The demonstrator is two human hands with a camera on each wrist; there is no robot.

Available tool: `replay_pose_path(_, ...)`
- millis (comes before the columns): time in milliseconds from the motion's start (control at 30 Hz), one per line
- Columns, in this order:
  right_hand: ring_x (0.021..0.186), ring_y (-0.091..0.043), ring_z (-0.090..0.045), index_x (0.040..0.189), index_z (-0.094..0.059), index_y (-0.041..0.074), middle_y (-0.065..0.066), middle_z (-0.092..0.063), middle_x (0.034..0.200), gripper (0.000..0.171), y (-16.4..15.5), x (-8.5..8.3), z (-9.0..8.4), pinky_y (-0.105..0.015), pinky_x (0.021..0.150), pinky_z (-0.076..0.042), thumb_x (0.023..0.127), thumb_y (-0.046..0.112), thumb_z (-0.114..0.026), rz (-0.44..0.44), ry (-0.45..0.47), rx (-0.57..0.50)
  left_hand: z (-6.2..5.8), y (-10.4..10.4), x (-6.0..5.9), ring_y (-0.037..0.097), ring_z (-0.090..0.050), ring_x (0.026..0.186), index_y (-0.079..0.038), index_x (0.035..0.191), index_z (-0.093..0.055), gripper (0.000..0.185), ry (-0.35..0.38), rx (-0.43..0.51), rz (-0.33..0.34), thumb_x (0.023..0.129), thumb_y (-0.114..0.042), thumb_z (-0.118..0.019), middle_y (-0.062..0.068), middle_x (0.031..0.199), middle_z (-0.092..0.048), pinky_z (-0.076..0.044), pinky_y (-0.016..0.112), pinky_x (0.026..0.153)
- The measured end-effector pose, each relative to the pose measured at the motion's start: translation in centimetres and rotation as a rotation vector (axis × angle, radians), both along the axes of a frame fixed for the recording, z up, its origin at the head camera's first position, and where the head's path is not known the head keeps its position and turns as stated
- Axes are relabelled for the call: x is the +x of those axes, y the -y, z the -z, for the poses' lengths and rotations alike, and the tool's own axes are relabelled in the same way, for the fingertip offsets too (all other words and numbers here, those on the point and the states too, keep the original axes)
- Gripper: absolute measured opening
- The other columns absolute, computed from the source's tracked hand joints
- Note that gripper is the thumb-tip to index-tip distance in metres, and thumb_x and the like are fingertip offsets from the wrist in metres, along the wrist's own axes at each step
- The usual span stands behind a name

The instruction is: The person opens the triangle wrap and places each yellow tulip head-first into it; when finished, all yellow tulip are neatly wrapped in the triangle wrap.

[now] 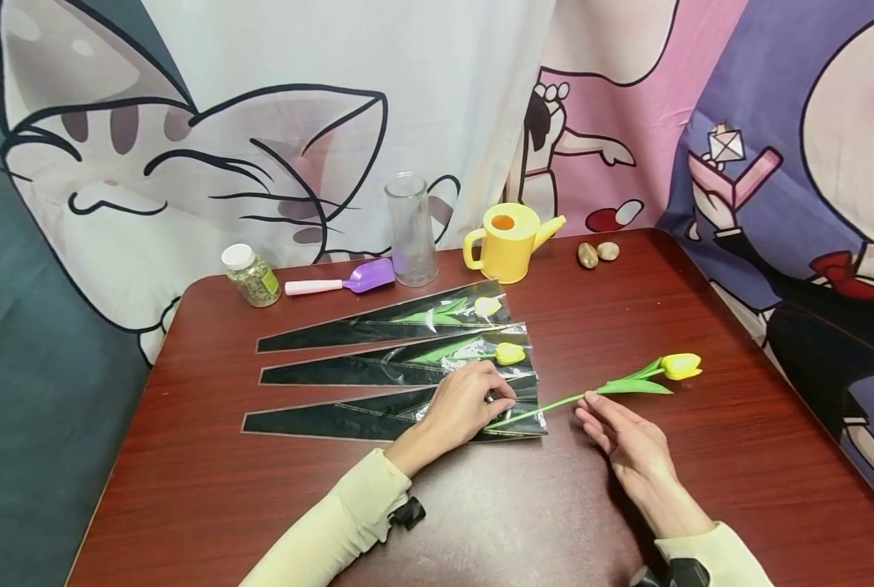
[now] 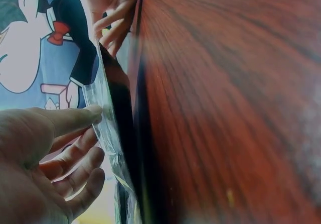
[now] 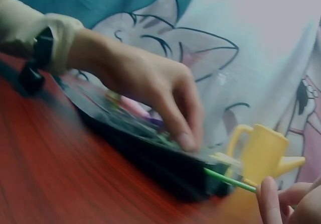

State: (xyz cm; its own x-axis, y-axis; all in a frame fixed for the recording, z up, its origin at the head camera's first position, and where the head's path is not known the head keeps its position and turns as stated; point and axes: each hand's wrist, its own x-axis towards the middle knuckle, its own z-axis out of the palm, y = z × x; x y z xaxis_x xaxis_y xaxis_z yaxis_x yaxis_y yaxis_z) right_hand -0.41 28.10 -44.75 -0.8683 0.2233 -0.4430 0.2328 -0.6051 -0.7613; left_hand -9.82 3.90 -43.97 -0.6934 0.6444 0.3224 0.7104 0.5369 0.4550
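Note:
My right hand (image 1: 631, 444) pinches the green stem of a yellow tulip (image 1: 681, 366) between thumb and fingers, with the bloom pointing right. The stem's lower end reaches into the wide opening of the nearest flower sleeve (image 1: 297, 421), which has a black back and a clear front. My left hand (image 1: 470, 399) pinches the clear film at that opening; the left wrist view shows the thumb on the film (image 2: 108, 128). Behind lie two more sleeves, the middle one (image 1: 312, 374) holding a yellow tulip (image 1: 509, 354), the far one (image 1: 305, 336) a paler tulip (image 1: 487, 306).
Along the back of the brown table (image 1: 187, 481) stand a jar with a white lid (image 1: 251, 275), a clear glass vase (image 1: 412, 232) and a yellow watering can (image 1: 509, 244). A purple trowel (image 1: 367, 275) and two pebbles (image 1: 588, 255) lie there too. Printed curtains (image 1: 466, 106) hang behind.

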Motion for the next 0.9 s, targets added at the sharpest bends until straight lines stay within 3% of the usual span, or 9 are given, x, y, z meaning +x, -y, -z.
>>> replay_pose_path(367,0.077,-0.005,-0.07,0.09,-0.077,0.017,0.0,-0.075,0.091,0.008,3.9,-0.3,-0.3,-0.014,0.048,-0.045,0.09,0.011,-0.072,-0.059,0.2,0.134,0.0,-0.3,0.1,0.006,-0.055,0.082,-0.027,0.088,-0.078,0.006,-0.019,-0.012,-0.01,0.085,-0.032,-0.077,-0.014,0.086,-0.061,-0.046,0.022,0.067)
replay_pose_path(533,0.066,-0.001,-0.067,0.091,-0.076,0.017,0.001,-0.074,0.09,0.006,4.8,-0.4,-0.3,-0.013,0.043,-0.039,0.09,0.013,-0.073,-0.088,0.226,0.178,0.0,-0.4,0.1,0.006,-0.056,0.083,-0.026,0.087,-0.078,0.006,-0.024,-0.009,-0.011,0.085,-0.032,-0.078,-0.014,0.086,-0.06,-0.046,0.022,0.068)
replay_pose_path(700,0.052,0.003,-0.055,0.099,-0.074,0.011,-0.001,-0.074,0.091,0.011,5.1,-0.5,-0.1,-0.011,0.039,-0.032,0.09,0.016,-0.073,-0.138,0.22,0.222,0.1,-0.3,0.1,0.006,-0.056,0.083,-0.025,0.087,-0.078,0.005,-0.021,-0.008,-0.011,0.084,-0.03,-0.078,-0.013,0.086,-0.061,-0.047,0.023,0.068)
replay_pose_path(900,0.05,0.003,-0.052,0.102,-0.074,0.007,-0.004,-0.074,0.093,0.017,5.0,-0.4,-0.1,-0.012,0.037,-0.03,0.088,0.017,-0.074,-0.192,0.225,0.254,0.0,-0.2,0.2,0.008,-0.056,0.083,-0.025,0.086,-0.078,0.004,-0.028,-0.016,-0.013,0.084,-0.029,-0.079,-0.012,0.085,-0.06,-0.047,0.024,0.07)
